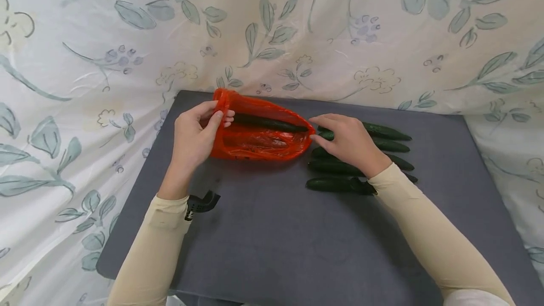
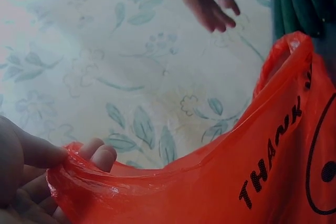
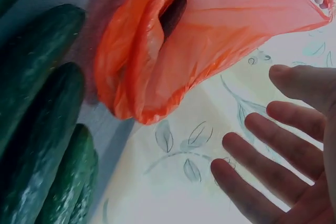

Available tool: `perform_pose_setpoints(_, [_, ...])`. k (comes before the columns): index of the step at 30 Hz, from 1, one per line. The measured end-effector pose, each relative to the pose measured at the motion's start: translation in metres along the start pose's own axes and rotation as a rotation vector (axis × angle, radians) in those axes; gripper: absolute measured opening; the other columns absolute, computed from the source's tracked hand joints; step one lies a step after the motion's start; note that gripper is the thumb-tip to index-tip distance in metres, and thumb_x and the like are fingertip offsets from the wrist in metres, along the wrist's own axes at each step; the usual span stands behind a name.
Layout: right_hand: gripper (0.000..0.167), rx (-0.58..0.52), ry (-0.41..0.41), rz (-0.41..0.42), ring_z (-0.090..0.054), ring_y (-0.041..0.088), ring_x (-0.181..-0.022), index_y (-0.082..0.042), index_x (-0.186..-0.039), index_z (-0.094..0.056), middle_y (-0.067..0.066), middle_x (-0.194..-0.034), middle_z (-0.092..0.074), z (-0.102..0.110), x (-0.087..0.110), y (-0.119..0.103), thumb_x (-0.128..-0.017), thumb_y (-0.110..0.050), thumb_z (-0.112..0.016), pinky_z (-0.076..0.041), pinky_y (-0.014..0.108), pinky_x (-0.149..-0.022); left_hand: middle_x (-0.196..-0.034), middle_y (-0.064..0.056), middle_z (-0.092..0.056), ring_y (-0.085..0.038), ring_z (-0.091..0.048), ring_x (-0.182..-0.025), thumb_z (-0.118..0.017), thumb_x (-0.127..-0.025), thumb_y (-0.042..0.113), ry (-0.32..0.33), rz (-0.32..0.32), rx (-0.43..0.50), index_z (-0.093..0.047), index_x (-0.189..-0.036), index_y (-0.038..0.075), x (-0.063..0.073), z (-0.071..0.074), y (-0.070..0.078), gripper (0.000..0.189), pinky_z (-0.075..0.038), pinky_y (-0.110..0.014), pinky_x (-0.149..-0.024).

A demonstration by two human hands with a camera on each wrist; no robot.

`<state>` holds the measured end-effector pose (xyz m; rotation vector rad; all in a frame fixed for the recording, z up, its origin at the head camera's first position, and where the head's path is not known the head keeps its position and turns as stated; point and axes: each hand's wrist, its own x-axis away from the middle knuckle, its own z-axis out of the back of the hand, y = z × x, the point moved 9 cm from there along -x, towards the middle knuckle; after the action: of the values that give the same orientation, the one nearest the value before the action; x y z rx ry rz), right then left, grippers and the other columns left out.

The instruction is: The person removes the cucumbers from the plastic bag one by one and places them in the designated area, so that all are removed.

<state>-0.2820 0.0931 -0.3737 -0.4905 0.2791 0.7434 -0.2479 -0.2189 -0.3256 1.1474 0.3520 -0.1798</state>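
My left hand (image 1: 197, 131) pinches the rim of a red plastic bag (image 1: 250, 152) between thumb and fingers, at the bag's left end. One dark green cucumber (image 1: 267, 123) lies inside the bag, seen through its opening. Black lettering with "THANK" shows on the bag's side in the left wrist view. Beside the bag's right end is my right hand (image 1: 350, 140), above several cucumbers (image 1: 335, 168) lying side by side. In the right wrist view its fingers (image 3: 252, 184) are spread and hold nothing. The hand and forearm hide parts of those cucumbers in the head view.
Everything lies on a dark grey table (image 1: 263, 235) with rounded corners. A pale curtain (image 1: 323, 37) with leaf and flower prints hangs behind the table and at its sides. A black strap (image 1: 204, 202) sticks out from the left sleeve's cuff.
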Motion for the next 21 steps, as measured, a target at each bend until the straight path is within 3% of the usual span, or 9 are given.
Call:
perform_pose_setpoints(10, [0.041, -0.078, -0.067, -0.031, -0.073, 0.028, -0.111, -0.011, -0.14, -0.074, 0.009, -0.132, -0.075, -0.024, -0.031, 0.002, -0.101, -0.024, -0.081, -0.061, 0.05, -0.095, -0.107, -0.012, -0.081, -0.02, -0.08, -0.09, -0.067, -0.108, 0.005, 0.003, -0.027, -0.005, -0.075, -0.129, -0.003, -0.001, -0.001, 0.004, 0.025, -0.063, -0.027, -0.091])
perform_pose_setpoints(21, [0.043, -0.081, -0.157, -0.094, -0.071, 0.032, -0.118, -0.009, -0.141, -0.073, 0.012, -0.134, -0.074, -0.051, -0.054, 0.014, -0.101, -0.024, -0.08, -0.057, 0.054, -0.104, -0.107, -0.012, -0.081, -0.02, -0.079, -0.09, -0.066, -0.108, 0.005, -0.004, -0.035, 0.002, -0.076, -0.128, -0.003, -0.002, -0.006, 0.003, 0.024, -0.063, -0.027, -0.091])
